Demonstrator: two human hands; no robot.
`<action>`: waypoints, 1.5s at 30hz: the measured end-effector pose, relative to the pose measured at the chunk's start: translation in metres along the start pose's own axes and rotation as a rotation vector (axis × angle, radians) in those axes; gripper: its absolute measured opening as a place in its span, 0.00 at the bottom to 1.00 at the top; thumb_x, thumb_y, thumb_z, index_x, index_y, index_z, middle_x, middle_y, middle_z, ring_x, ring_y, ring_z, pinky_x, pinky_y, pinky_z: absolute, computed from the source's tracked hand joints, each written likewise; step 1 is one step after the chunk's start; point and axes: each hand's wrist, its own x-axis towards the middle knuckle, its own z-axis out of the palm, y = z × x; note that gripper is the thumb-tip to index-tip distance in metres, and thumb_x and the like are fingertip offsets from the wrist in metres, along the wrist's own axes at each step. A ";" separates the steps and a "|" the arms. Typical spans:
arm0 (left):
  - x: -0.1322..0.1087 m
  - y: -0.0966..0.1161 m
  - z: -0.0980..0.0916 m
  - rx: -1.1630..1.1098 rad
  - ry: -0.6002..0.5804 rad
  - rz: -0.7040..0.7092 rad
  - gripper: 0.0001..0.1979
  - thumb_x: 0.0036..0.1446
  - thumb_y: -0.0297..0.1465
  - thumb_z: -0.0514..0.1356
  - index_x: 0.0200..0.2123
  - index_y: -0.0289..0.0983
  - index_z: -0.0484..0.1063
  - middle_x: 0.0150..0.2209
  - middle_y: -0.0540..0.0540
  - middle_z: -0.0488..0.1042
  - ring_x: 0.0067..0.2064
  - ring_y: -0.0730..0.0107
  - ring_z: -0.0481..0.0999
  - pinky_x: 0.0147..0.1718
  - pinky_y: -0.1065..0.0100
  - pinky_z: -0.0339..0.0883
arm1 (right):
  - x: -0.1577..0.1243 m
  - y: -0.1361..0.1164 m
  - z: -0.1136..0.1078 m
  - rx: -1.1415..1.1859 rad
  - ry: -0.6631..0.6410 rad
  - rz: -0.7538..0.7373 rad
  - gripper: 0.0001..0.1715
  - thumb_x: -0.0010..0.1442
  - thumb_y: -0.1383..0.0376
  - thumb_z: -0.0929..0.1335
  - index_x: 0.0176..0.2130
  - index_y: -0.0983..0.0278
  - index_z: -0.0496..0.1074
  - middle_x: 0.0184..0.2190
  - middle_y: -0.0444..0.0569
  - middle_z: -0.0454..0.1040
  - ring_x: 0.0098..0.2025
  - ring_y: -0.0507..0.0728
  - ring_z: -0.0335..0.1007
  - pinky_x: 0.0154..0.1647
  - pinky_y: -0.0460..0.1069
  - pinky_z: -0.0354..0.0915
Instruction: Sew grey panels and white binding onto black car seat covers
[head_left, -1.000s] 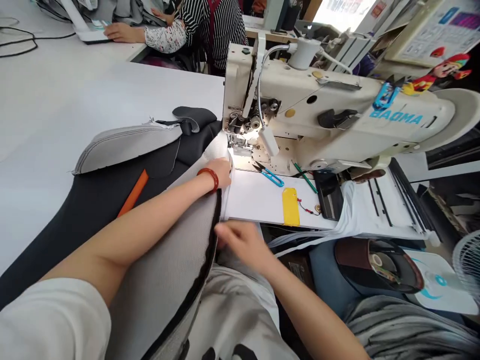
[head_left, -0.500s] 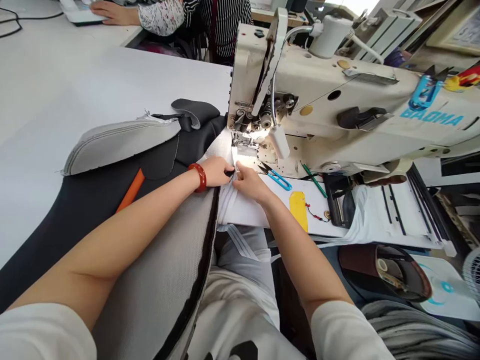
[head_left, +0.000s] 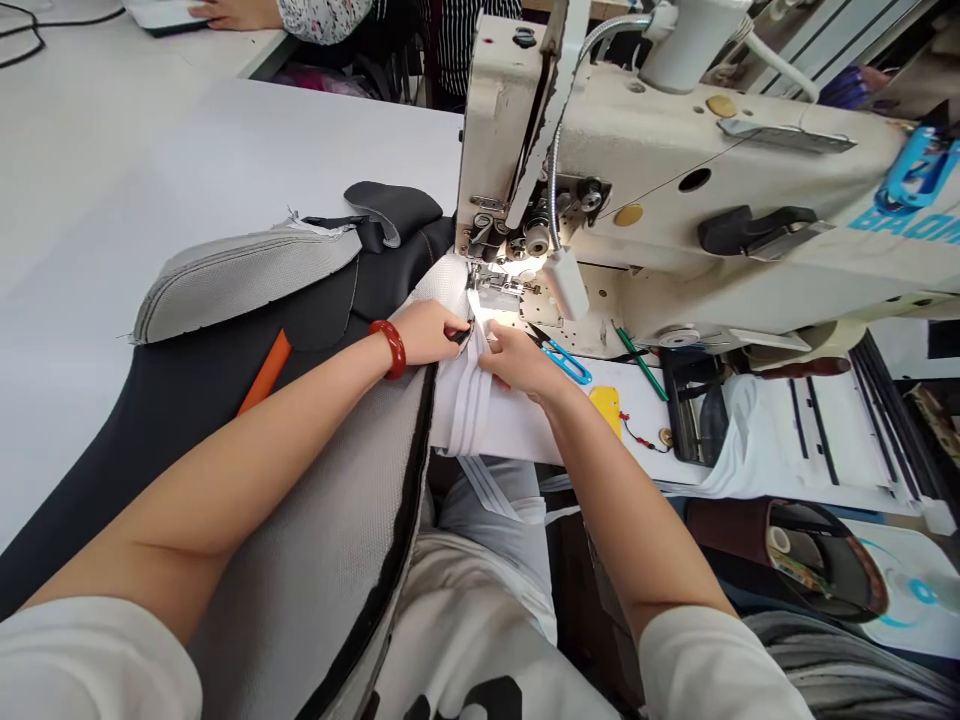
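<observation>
My left hand [head_left: 431, 332], with a red bangle on the wrist, pinches the black-piped edge of a grey mesh fabric piece [head_left: 337, 530] just in front of the presser foot [head_left: 491, 295] of a cream sewing machine [head_left: 675, 190]. My right hand [head_left: 514, 360] is closed on a white strip with dark lines [head_left: 469, 415], holding it against that same edge. The strip hangs over the table's front edge toward my lap. The grey and black fabric spreads left across the white table [head_left: 112, 180].
Blue thread snips [head_left: 566, 362], a green pen [head_left: 640, 362] and a yellow tag [head_left: 609, 408] lie right of my hands. An orange strip [head_left: 262, 375] lies on the dark fabric. Another person's hand and sleeve [head_left: 300, 15] rest on the table behind. White fabric [head_left: 750, 440] drapes at right.
My right hand has come up from the table's front edge to the needle area and taken hold of the white strip. The left hand stayed put. The view moved closer.
</observation>
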 end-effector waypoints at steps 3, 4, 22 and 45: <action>0.001 0.006 0.000 0.042 -0.019 -0.012 0.20 0.45 0.32 0.59 0.43 0.39 0.81 0.30 0.49 0.78 0.33 0.67 0.73 0.32 0.68 0.60 | 0.003 0.007 0.001 0.083 -0.010 -0.086 0.18 0.50 0.72 0.63 0.42 0.60 0.57 0.19 0.32 0.52 0.16 0.49 0.50 0.18 0.45 0.47; 0.001 0.008 0.000 0.070 -0.025 -0.016 0.20 0.46 0.32 0.59 0.42 0.39 0.82 0.31 0.48 0.78 0.34 0.66 0.74 0.32 0.68 0.60 | 0.004 0.008 0.003 0.055 0.002 -0.118 0.20 0.50 0.71 0.63 0.44 0.61 0.58 0.19 0.32 0.52 0.18 0.49 0.51 0.20 0.45 0.48; 0.034 0.021 0.000 0.311 0.037 -0.113 0.16 0.53 0.30 0.55 0.38 0.34 0.81 0.42 0.38 0.76 0.45 0.56 0.75 0.43 0.62 0.66 | 0.037 -0.021 -0.005 -0.753 0.125 -0.076 0.42 0.59 0.67 0.63 0.70 0.68 0.51 0.50 0.60 0.76 0.50 0.67 0.72 0.44 0.54 0.66; 0.047 0.035 -0.040 0.269 -0.244 -0.290 0.28 0.46 0.22 0.61 0.53 0.38 0.77 0.53 0.44 0.77 0.56 0.55 0.72 0.52 0.69 0.61 | -0.137 -0.060 0.170 1.425 -0.465 0.221 0.28 0.36 0.48 0.78 0.34 0.59 0.72 0.35 0.48 0.79 0.39 0.60 0.76 0.36 0.54 0.74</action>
